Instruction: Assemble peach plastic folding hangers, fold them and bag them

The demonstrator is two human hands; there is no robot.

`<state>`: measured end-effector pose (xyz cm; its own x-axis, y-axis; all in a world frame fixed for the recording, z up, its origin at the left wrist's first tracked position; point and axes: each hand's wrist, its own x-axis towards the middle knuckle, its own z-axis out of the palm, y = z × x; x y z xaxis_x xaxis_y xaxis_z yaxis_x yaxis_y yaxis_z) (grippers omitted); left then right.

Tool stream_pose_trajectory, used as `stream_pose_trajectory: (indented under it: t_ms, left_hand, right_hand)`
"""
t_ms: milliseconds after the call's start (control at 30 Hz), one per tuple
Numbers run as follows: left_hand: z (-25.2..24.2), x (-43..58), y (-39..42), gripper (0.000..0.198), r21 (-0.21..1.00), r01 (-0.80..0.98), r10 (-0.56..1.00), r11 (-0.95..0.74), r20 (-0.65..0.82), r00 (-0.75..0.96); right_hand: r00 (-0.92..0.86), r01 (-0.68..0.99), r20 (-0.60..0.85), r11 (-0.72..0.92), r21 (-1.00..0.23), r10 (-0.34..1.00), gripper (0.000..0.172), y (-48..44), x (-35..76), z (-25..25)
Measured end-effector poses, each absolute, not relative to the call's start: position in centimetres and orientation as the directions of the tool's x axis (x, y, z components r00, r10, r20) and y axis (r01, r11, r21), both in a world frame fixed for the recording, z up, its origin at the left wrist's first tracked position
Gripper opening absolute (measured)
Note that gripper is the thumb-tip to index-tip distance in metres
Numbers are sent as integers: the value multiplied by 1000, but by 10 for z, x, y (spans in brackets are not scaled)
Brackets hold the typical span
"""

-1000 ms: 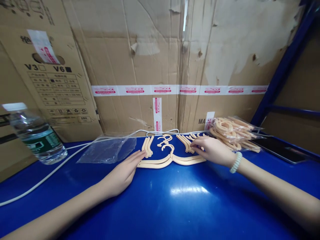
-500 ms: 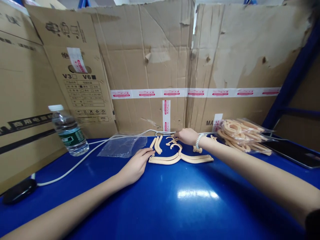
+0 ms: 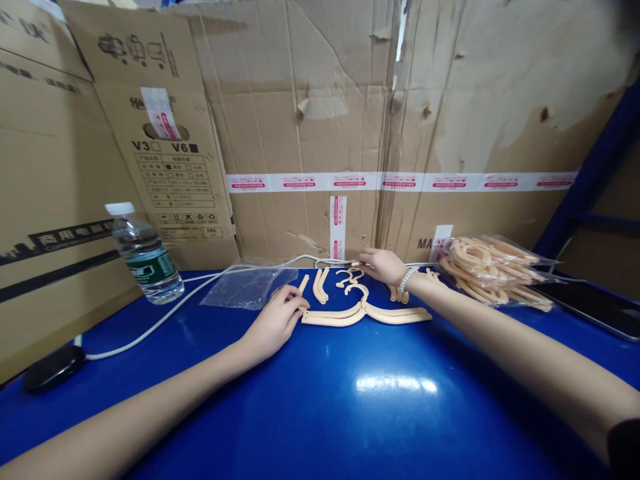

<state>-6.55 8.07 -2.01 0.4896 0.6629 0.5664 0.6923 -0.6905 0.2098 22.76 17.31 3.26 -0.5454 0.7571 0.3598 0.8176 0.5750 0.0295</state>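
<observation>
My left hand [image 3: 281, 315] is closed at the left end of a beige folding clothes hanger, its fingers pinching a slim beige hanger arm [image 3: 304, 284] that sticks up past them. The folding hanger [image 3: 336, 319] lies spread on the blue table with its hook pointing away from me. Two more hanger arms [image 3: 321, 287] lie side by side behind its left half. My right hand [image 3: 384, 267] reaches behind the hanger, fingers pinched at a small beige hanger piece [image 3: 355, 264] whose shape is mostly hidden. Loose hanger hooks [image 3: 344, 277] lie just below its fingertips.
Short hanger parts [image 3: 399, 294] lie under my right wrist. Bagged hanger parts [image 3: 493, 270] and a dark phone [image 3: 595, 307] are at the right. A clear plastic bag [image 3: 245, 288], a water bottle [image 3: 147, 257] and a white cable [image 3: 150, 340] occupy the left. Cardboard [image 3: 300, 140] walls the back.
The hanger arm at my left fingers now stands apart from the other two, shifted left. My right hand has lifted slightly back from the loose hooks. The whole view has shifted a little.
</observation>
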Motion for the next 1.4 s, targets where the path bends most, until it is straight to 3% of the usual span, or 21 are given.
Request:
stream_pose_trajectory:
  t_ms: [167, 300, 400, 500, 633, 767, 900, 967, 1133, 1267, 1400]
  left_hand:
    - [-14, -64, 75, 20, 265, 697, 683, -667, 592, 429]
    - [-2, -56, 64, 25, 315, 643, 658, -698, 638, 400]
    - [9, -43, 48, 22, 372, 559, 634, -741, 663, 398]
    - [17, -29, 29, 20, 592, 378, 702, -712, 611, 365]
    - [15, -16, 16, 17, 814, 251, 839, -524, 441, 320]
    - [7, -10, 15, 12, 956, 98, 919, -276, 232, 319]
    - [3, -7, 14, 55, 995, -97, 937, 12, 23, 347]
    - [1, -7, 14, 65, 982, -164, 924, 96, -27, 381]
    - [-4, -6, 17, 32, 982, -166, 902, 95, -15, 431]
    - [-6, -3, 20, 26, 991, -130, 891, 18, 43, 452]
    - [-3, 8, 21, 20, 998, 22, 892, -56, 40, 450]
  right_hand:
    - [-307, 815, 630, 539, -214, 713, 32, 140, 237, 36]
    - [-208, 726, 672, 573, -381, 711, 35, 87, 238, 34]
    - [-141, 439, 617, 607, -663, 775, 31, 49, 234, 27]
    - [-107, 200, 521, 532, -823, 847, 26, 27, 227, 16]
    - [-169, 70, 446, 462, -884, 879, 19, 17, 217, 7]
    - [-258, -4, 378, 390, -921, 889, 19, 11, 212, 4]
    - [-324, -91, 290, 275, -957, 900, 23, 5, 210, 2]
    - [-330, -102, 247, 226, -969, 911, 23, 4, 209, 0]
    - [-325, -133, 186, 150, -980, 927, 21, 8, 205, -4]
    - [-289, -289, 142, 55, -956, 947, 39, 12, 205, -6]
    - [-297, -290, 78, -12, -957, 952, 30, 15, 210, -3]
